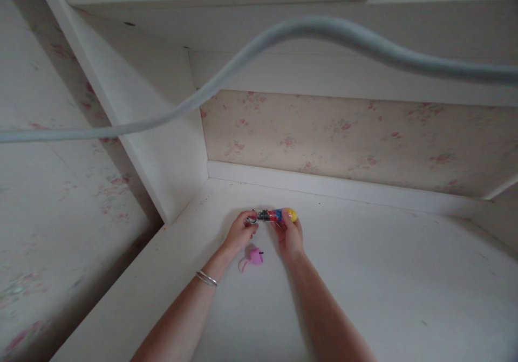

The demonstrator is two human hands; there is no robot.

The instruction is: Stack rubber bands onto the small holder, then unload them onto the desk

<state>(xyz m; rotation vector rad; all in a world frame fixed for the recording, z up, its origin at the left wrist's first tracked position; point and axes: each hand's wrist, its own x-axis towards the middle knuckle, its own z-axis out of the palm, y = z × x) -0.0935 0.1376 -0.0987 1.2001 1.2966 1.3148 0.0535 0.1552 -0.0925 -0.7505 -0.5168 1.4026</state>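
Note:
A small multicoloured toy (276, 215), with a red and blue body, a yellow end and a metal clip on its left, is held between both hands above a white desk top (364, 275). My left hand (240, 233) pinches the metal clip end. My right hand (290, 234) is wrapped round the yellow end. A small pink piece (253, 257) lies on the desk just below the hands, between my wrists. Thin bangles (206, 279) circle my left wrist.
A white upright panel (162, 151) bounds the desk on the left, and floral wallpaper (356, 141) backs it. A white shelf (283, 27) overhangs above. A pale grey cable (324, 30) sags across the view close to the camera.

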